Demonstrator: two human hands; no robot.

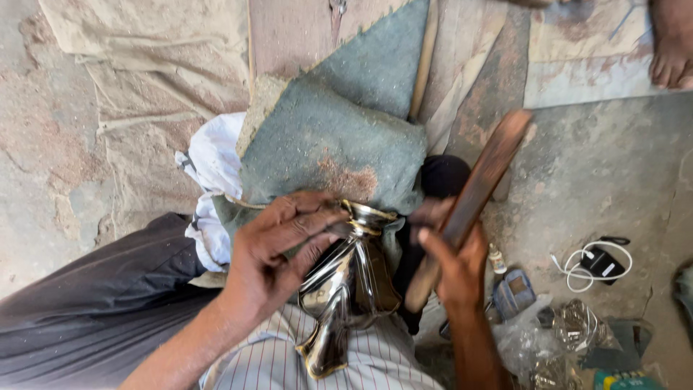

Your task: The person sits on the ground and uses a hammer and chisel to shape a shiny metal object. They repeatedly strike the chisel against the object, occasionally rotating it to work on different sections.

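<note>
Head view: the left hand (271,249) lies on a shiny metal vessel (346,289) in the person's lap, fingers (307,224) curled over its rim against a grey-green cushion (332,144). The right hand (455,267) has its fingers wrapped around a wooden stick (473,198), raised just beside the vessel.

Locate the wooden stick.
Head view, right of centre: the wooden stick is held in the right hand, angled up beside the shiny metal vase.
</note>
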